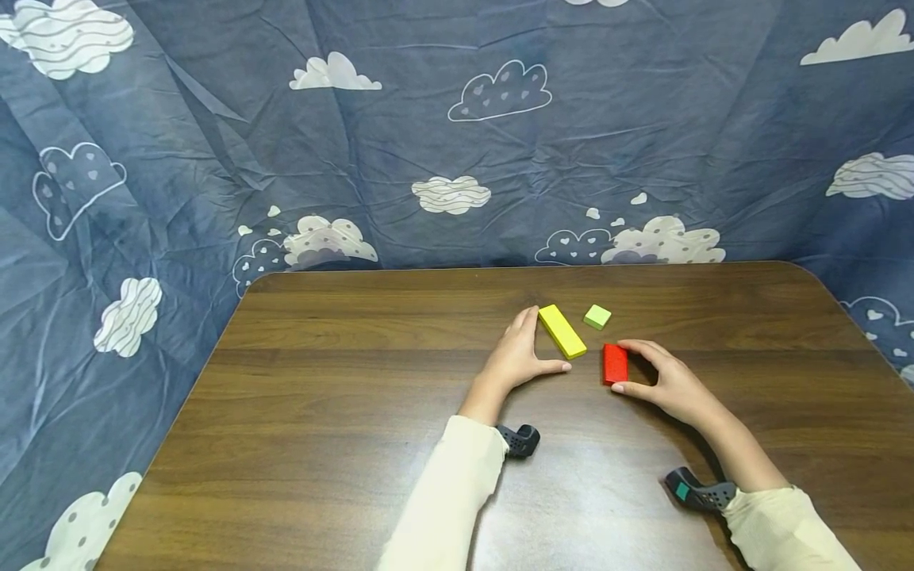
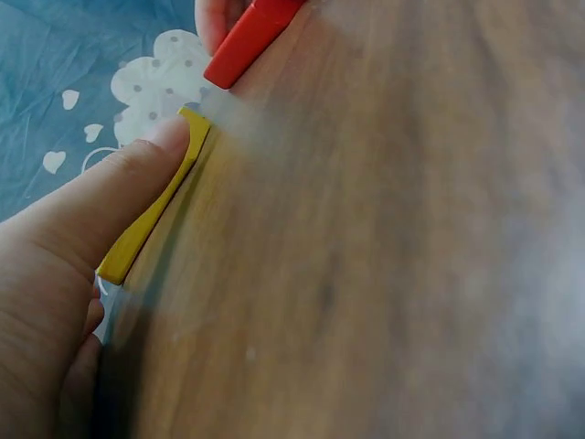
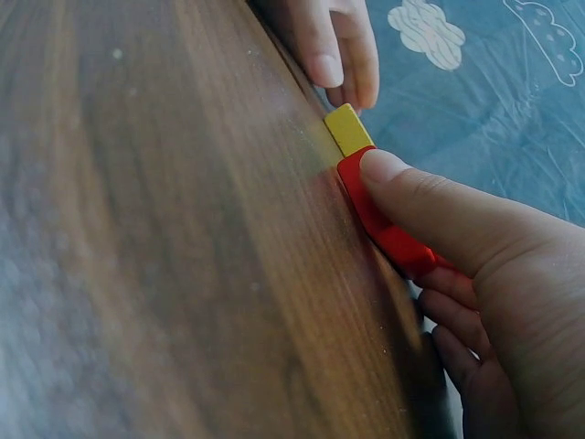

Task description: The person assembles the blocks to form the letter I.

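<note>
A long yellow block point(image 1: 562, 331) lies slanted on the table beside my left hand point(image 1: 516, 357). The left fingertips are by its far end and the thumb is stretched out near its close end, with a small gap visible there in the head view. To the right, my right hand point(image 1: 671, 385) pinches a red block point(image 1: 615, 365) by its two ends, thumb in front and index finger behind. The right wrist view shows that thumb against the red block point(image 3: 388, 229), with the yellow block point(image 3: 348, 131) past it. A small light green block point(image 1: 597, 316) lies behind the red one, untouched.
The brown wooden table point(image 1: 321, 412) reaches back to a blue cloth point(image 1: 400, 135) printed with clouds. Dark wrist devices sit at both cuffs, the left one point(image 1: 521, 440) and the right one point(image 1: 696, 490), just above the tabletop.
</note>
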The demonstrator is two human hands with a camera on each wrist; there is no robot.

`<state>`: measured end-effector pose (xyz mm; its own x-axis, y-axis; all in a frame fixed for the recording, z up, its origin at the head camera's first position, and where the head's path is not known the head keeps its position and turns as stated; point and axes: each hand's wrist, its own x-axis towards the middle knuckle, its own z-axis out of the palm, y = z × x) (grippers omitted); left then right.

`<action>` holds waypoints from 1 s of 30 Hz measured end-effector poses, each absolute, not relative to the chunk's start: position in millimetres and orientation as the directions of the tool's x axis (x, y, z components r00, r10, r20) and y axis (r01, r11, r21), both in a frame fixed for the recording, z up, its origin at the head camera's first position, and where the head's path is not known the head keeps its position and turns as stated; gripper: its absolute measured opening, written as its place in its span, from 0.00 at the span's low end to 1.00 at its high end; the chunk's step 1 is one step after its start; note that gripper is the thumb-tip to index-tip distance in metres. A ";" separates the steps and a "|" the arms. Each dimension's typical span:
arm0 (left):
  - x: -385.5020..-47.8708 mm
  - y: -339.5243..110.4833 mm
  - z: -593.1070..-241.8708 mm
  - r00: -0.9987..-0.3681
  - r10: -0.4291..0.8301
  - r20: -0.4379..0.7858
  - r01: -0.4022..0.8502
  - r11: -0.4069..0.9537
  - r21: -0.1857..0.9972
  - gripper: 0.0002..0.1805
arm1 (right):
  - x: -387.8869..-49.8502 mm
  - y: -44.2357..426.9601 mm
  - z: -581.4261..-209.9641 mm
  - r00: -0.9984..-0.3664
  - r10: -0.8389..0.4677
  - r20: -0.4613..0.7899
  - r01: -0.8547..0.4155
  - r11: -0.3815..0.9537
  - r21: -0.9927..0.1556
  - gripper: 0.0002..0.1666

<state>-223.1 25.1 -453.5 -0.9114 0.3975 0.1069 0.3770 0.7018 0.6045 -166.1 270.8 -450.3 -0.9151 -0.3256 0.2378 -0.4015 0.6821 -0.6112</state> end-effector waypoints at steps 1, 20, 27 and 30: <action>-223.6 26.0 -454.1 -0.913 0.394 0.108 0.377 0.708 0.597 0.58 | -166.0 270.8 -450.7 -0.914 -0.327 0.238 -0.403 0.682 -0.610 0.39; -230.4 42.2 -451.6 -0.928 0.355 0.111 0.358 0.775 0.520 0.55 | -166.0 272.4 -449.6 -0.919 -0.316 0.237 -0.394 0.689 -0.608 0.39; -230.8 40.6 -451.8 -0.924 0.361 0.129 0.372 0.764 0.527 0.55 | -166.9 272.6 -451.3 -0.920 -0.319 0.228 -0.390 0.682 -0.618 0.39; -229.9 39.4 -451.4 -0.921 0.365 0.136 0.378 0.753 0.538 0.55 | -166.9 272.5 -451.7 -0.918 -0.322 0.230 -0.393 0.677 -0.622 0.39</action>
